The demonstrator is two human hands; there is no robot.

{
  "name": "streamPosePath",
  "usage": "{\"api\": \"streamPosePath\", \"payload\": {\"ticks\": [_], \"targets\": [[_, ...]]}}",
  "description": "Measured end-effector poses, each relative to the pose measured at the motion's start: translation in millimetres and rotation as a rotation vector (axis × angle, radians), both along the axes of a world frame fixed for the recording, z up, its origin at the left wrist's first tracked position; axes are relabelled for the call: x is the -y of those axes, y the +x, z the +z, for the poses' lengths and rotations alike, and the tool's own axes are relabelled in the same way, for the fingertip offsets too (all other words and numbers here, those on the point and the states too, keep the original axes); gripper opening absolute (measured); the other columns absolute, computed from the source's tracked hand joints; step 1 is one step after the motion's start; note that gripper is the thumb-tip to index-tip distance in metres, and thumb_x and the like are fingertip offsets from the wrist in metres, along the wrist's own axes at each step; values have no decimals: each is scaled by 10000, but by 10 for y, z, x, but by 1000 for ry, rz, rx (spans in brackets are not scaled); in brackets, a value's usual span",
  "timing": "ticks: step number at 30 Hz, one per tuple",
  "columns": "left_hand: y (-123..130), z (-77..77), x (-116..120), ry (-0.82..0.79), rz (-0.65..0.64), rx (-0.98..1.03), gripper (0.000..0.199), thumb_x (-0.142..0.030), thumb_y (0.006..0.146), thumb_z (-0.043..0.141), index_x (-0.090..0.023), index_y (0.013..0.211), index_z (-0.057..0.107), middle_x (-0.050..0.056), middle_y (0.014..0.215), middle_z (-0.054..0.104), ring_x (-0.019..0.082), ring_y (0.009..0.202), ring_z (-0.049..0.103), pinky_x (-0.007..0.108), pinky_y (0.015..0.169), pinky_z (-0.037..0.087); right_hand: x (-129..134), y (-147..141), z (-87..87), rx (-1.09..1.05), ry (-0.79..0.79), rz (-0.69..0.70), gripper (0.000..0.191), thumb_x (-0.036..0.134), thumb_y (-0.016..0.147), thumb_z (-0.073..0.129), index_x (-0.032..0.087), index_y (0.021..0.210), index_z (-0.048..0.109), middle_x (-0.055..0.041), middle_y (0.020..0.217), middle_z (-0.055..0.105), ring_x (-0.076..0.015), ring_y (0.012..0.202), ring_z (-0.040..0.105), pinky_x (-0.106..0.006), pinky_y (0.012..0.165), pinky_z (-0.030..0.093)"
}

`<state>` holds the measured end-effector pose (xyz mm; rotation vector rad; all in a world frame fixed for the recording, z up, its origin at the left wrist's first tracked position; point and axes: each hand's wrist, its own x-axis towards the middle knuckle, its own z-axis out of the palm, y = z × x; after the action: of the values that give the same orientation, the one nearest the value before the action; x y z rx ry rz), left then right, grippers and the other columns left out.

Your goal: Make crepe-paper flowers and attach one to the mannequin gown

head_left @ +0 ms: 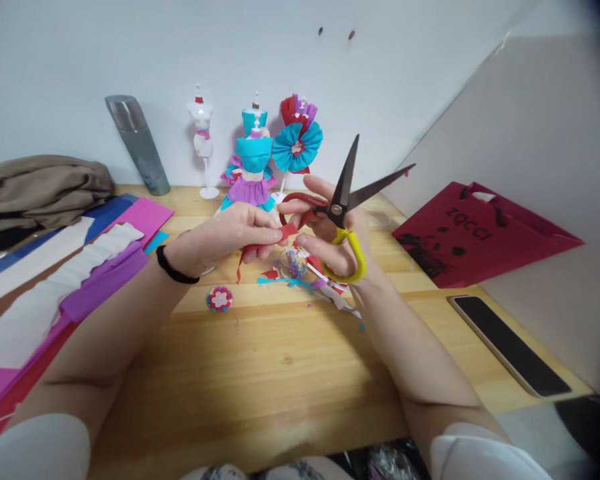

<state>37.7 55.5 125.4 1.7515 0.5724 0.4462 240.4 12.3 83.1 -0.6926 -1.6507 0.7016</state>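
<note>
My left hand [245,232] pinches a strip of red crepe paper [289,231] between thumb and fingers, and a thin red tail hangs below. Just to its right, my right hand [325,233] has its fingers through the red and yellow handles of a pair of scissors [347,200]. The dark blades point up and to the right, spread wide, with a tiny red scrap at one tip. Beneath the hands lies a heap of paper scraps [300,281] in blue, red, white and purple. A round paper flower [219,299] rests on the table left of the scraps.
Small mannequins [254,157] stand by the wall, some dressed in crepe paper. A spray bottle-like grey canister [139,147] leans there. Coloured paper sheets [100,287] and brown cloth [45,190] occupy the left. At right are a red paper bag [480,233] and a phone [510,345].
</note>
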Motion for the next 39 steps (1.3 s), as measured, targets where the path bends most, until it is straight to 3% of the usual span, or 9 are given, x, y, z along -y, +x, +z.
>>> {"api": "streamPosePath", "payload": {"ticks": [4,7,12,19,26,30,33,39], "targets": [[-10,-29,-8,-19,-10,9,351,-320,834,616,-147,536,551,-17,481,463,46,441,377,197,456,269,31,-12,-26,8,93,-5,761,392,791,789,441,1451,413,-12,1097,727,-237,903,693,-432,821,564],[-11,-22,-4,-49,-17,3,337,-306,839,606,-149,550,532,-19,506,455,40,445,339,201,440,219,73,-64,-7,-10,76,5,758,363,806,781,487,1447,397,2,1053,728,-240,898,701,-456,851,561],[0,19,7,-69,-39,1,333,-300,834,620,-153,548,534,-21,520,446,35,437,291,214,419,165,99,-113,25,-14,65,-49,733,405,792,796,464,1427,433,17,893,710,-203,808,690,-407,821,532],[40,38,33,-68,0,-1,194,-299,836,611,-141,731,650,-29,505,460,35,414,252,217,400,125,36,-72,-7,-32,59,-156,737,394,785,793,411,1439,454,12,847,636,-206,775,634,-383,756,532],[48,61,46,150,99,-37,382,-332,876,559,-160,535,540,-24,494,433,44,444,294,207,436,226,38,-79,37,-27,34,-201,680,404,770,794,348,1388,516,-8,845,632,-206,781,621,-368,720,513],[44,55,58,186,113,0,207,-324,821,627,-166,690,649,-7,637,576,71,560,471,190,515,350,52,-90,73,-36,2,-234,636,419,777,777,301,1355,538,-13,827,631,-218,800,626,-376,715,509],[59,40,72,168,149,25,119,-284,764,660,-177,808,687,-17,659,596,89,592,527,195,542,395,55,-97,95,-80,-19,-225,610,432,743,804,300,1295,579,-9,814,630,-211,779,616,-373,717,510],[97,72,112,269,242,16,169,-252,790,603,-161,649,618,-4,574,572,89,550,512,200,529,394,62,-116,110,-106,-28,-242,585,459,725,815,307,1249,604,-4,799,618,-207,771,613,-375,713,514]]}}
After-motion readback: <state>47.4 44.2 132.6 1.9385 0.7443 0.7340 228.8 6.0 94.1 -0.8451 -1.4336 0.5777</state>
